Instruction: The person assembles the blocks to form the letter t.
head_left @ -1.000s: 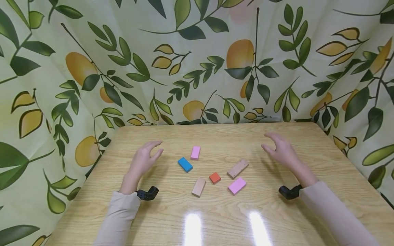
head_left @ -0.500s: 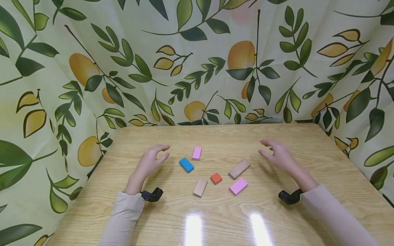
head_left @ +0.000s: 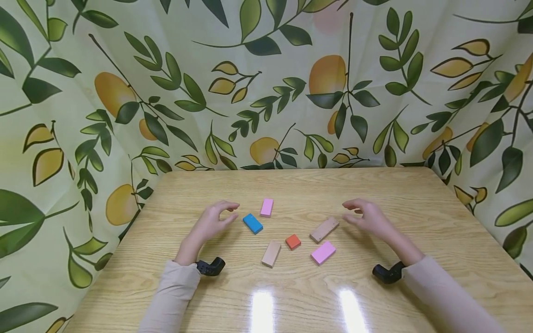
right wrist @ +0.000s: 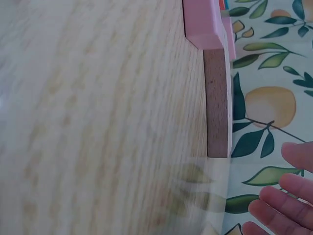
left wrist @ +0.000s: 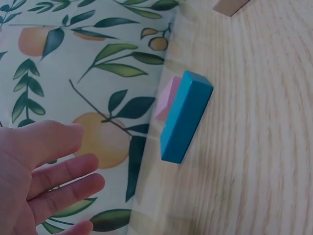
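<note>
My left hand [head_left: 211, 223] hovers just left of a blue block [head_left: 252, 223], fingers relaxed and holding nothing. In the left wrist view the blue block [left wrist: 187, 117] lies beyond the fingers, partly covering a pink block [left wrist: 167, 100]. My right hand [head_left: 368, 217] is right of a long brownish wooden block [head_left: 324, 230], its fingers loosely bent around nothing. That wooden block [right wrist: 217, 103] also shows in the right wrist view, behind a pink block [right wrist: 203, 22]. On the table between the hands also lie a small red block [head_left: 293, 242] and a light wooden block [head_left: 271, 254].
All the blocks lie on a wooden table [head_left: 233, 296]. One pink block [head_left: 267, 207] is farthest back, another pink block [head_left: 323, 253] nearer the front right. A leaf-and-fruit patterned cloth [head_left: 187, 41] hangs behind and beside the table. Black wrist devices [head_left: 211, 267] sit on both wrists.
My left hand has moved right, towards the blue block. My right hand has shifted left and slightly nearer, towards the long wooden block. The blocks have stayed where they were.
</note>
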Available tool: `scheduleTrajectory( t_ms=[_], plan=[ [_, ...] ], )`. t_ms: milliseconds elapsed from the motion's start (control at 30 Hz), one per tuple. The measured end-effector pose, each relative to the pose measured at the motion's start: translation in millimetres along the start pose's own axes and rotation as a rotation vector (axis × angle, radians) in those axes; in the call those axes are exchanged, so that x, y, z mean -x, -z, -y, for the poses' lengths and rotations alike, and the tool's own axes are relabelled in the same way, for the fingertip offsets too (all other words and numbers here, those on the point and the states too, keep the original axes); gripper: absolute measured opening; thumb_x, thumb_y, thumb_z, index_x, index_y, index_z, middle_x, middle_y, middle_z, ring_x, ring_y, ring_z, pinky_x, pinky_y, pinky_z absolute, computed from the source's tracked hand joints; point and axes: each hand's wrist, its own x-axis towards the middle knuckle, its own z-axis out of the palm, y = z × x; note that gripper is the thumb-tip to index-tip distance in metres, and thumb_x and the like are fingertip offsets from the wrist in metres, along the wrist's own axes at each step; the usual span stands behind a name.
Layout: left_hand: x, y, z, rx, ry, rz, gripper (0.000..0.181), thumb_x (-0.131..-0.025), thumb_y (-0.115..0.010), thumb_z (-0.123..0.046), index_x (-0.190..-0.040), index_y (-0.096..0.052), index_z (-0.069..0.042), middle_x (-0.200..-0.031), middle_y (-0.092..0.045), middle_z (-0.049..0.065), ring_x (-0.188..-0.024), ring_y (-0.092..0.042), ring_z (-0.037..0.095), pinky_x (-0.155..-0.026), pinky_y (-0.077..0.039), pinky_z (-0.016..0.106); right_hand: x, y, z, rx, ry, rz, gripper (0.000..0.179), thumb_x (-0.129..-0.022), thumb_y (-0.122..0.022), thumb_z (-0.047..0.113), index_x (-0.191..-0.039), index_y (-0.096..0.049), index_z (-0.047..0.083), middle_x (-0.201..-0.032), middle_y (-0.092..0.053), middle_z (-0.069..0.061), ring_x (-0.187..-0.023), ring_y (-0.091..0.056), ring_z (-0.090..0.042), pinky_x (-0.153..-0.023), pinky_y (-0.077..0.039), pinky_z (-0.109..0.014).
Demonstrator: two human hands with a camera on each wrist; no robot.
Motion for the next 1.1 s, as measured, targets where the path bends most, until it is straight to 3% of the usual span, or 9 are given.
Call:
scheduleTrajectory(
  t_ms=[433,767,1100],
  plan=[
    [-3.4,-9.4,1.7,0.044,0.035,0.109,0.033,-0.091,-0.065,-0.013,-0.121,-0.064,0.000,-0.119,-0.068,0.015,-0.110,-0.063,0.031,-0.099,-0.050,0.051,-5.2,-11.6,1.1,-0.070,0.036,0.071,0.031,-0.080,-0.074,0.002,-0.107,-0.065,-0.010,-0.106,-0.068,-0.027,-0.098,-0.065,-0.040,-0.082,-0.059,-0.043],
    [-7.4,-15.1,5.8,0.062,0.029,0.149,0.036,-0.088,-0.069,-0.014,-0.122,-0.064,-0.001,-0.120,-0.067,0.016,-0.112,-0.062,0.031,-0.101,-0.049,0.051,-13.4,-16.3,-1.3,-0.084,0.058,0.177,0.034,-0.079,-0.075,0.006,-0.109,-0.066,-0.008,-0.109,-0.068,-0.024,-0.102,-0.065,-0.039,-0.086,-0.059,-0.044],
    [-12.6,-19.6,7.4,0.077,0.048,0.205,0.041,-0.086,-0.072,-0.015,-0.124,-0.063,-0.003,-0.124,-0.064,0.015,-0.114,-0.061,0.032,-0.101,-0.050,0.049,-19.8,-20.9,-1.8,-0.090,0.078,0.222,0.034,-0.076,-0.077,0.004,-0.107,-0.066,-0.007,-0.107,-0.069,-0.024,-0.100,-0.064,-0.038,-0.085,-0.059,-0.045]
  ],
)
